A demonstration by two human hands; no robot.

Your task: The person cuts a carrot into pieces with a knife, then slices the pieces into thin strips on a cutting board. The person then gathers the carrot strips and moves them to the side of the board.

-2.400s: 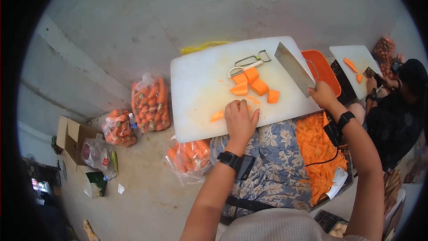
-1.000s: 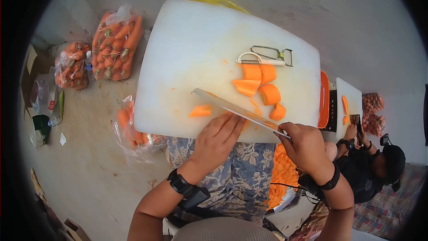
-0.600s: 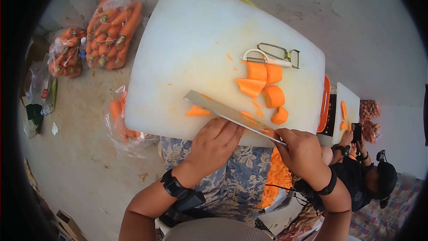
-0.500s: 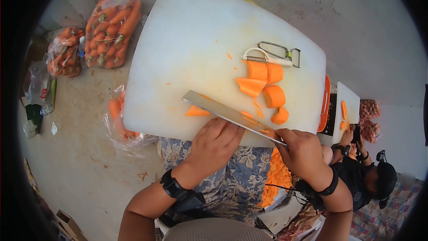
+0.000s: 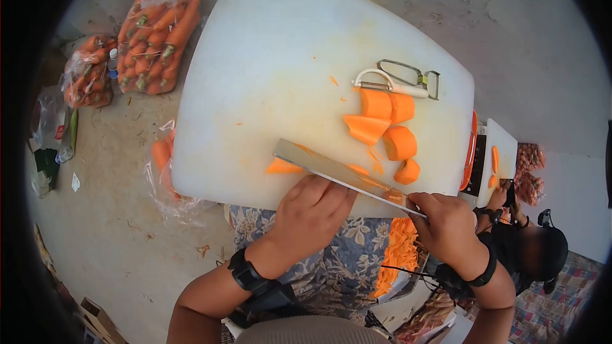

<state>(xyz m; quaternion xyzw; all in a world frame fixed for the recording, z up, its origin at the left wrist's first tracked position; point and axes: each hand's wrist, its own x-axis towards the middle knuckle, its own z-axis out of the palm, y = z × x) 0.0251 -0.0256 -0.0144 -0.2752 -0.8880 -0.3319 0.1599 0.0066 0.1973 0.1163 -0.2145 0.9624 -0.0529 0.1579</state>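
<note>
My right hand (image 5: 449, 226) is closed round the handle end of a wide-bladed kitchen knife (image 5: 328, 167), whose blade slants up to the left over the cutting board's near edge. Orange shreds cling to the blade. My left hand (image 5: 315, 210) lies against the blade's near side with fingers bent together on a carrot piece (image 5: 282, 166); its tip sticks out left of them, and the rest is hidden. Beyond the knife, several peeled carrot chunks (image 5: 400, 143) sit on the white cutting board (image 5: 255, 57). A white-handled peeler (image 5: 401, 89) and a second peeler (image 5: 433, 84) lie behind them.
Bags of carrots (image 5: 159, 41) stand on the floor to the left, with another carrot bag (image 5: 167, 172) beside the board. Carrot shreds (image 5: 396, 258) fill a container below the board's near edge. At right, a co-worker (image 5: 529, 248) sits by another cutting board (image 5: 500, 143).
The knife and both my hands have shifted slightly right and down in view. The board's right side and the carrot chunks have also shifted right in view.
</note>
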